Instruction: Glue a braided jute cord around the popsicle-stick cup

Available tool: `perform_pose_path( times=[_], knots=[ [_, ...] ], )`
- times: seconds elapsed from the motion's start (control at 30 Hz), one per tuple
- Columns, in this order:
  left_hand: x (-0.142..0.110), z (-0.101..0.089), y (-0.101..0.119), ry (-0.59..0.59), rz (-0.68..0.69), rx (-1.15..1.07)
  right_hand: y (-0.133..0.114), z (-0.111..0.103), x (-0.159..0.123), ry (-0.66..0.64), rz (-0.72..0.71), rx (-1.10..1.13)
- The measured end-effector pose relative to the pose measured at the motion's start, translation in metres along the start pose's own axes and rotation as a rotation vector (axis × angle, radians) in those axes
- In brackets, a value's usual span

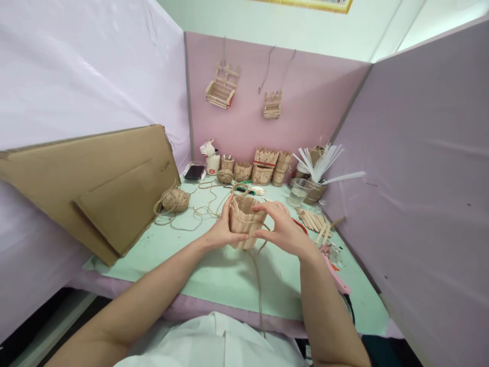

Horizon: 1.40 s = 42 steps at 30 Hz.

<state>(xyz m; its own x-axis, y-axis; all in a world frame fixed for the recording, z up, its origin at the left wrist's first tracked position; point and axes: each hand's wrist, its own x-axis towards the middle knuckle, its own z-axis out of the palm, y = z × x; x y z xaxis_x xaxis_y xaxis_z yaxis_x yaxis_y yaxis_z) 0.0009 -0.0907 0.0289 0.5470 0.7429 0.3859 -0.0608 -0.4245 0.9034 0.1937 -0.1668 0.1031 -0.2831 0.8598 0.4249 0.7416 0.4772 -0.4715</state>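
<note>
A round cup made of upright wooden craft sticks is held just above the table in front of me. My left hand wraps its left side, thumb across the front. At the right side, my right hand is curled with its fingertips at the rim and its thumb against the front. A strand of jute twine runs round the cup and hangs down past the table's front edge toward my lap. Whether the right fingers also pinch the twine, I cannot tell.
A twine ball lies left, near leaning cardboard. Several finished stick holders line the back. At right are a clear plastic cup of liquid, white strips, loose craft sticks and a pink glue gun.
</note>
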Motion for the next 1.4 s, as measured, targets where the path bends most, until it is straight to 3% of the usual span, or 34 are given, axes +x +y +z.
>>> perform_pose_path(
  times=[0.23,0.8,1.17,1.4],
  knots=[
    [-0.003,0.0,-0.003,-0.004,0.047,0.08,0.001,0.004,0.007,-0.098,0.024,0.006],
    [-0.003,0.001,-0.002,-0.033,0.058,0.075,-0.002,0.003,0.008,-0.112,0.042,-0.012],
    [0.0,-0.001,-0.007,-0.053,0.043,-0.01,-0.001,-0.014,0.012,-0.196,0.017,0.043],
    [0.0,-0.002,-0.01,-0.078,0.033,-0.044,0.002,-0.01,0.017,-0.164,0.003,0.064]
  ],
)
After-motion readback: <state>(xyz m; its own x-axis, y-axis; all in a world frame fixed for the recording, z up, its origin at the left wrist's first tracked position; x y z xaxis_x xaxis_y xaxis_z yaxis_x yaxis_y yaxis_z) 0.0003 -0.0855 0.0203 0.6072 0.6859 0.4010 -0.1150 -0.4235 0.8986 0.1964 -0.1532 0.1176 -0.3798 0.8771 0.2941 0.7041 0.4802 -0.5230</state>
